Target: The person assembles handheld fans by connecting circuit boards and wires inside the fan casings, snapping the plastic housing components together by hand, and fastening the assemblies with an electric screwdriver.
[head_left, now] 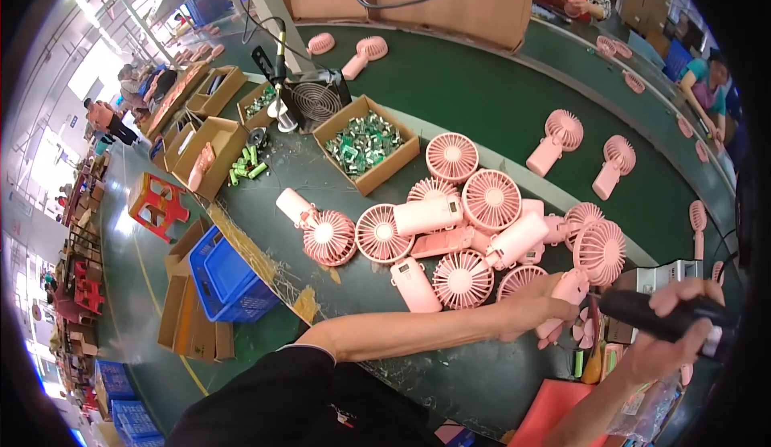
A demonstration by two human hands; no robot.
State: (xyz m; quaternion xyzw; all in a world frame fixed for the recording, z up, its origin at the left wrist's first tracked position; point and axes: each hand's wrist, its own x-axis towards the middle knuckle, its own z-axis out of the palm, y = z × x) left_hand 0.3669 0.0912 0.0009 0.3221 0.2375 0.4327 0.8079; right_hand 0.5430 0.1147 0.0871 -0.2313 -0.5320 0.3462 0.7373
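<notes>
Right of the fan pile, the right hand was wrapped around a black handheld tool, which pointed toward a pink fan handle gripped in the left hand at the pile's near right edge. The step looked like tool work on that handle; the next move seemed to call for steady alignment. Beyond the pile sat a carton of circuit boards, then a green belt.

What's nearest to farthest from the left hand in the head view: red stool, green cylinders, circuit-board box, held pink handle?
1. Pink handle: in the left hand.
2. Circuit-board box: to its left, across the bench.
3. Green cylinders: left of that box.
4. Red stool: far left, beyond the bench.
</notes>
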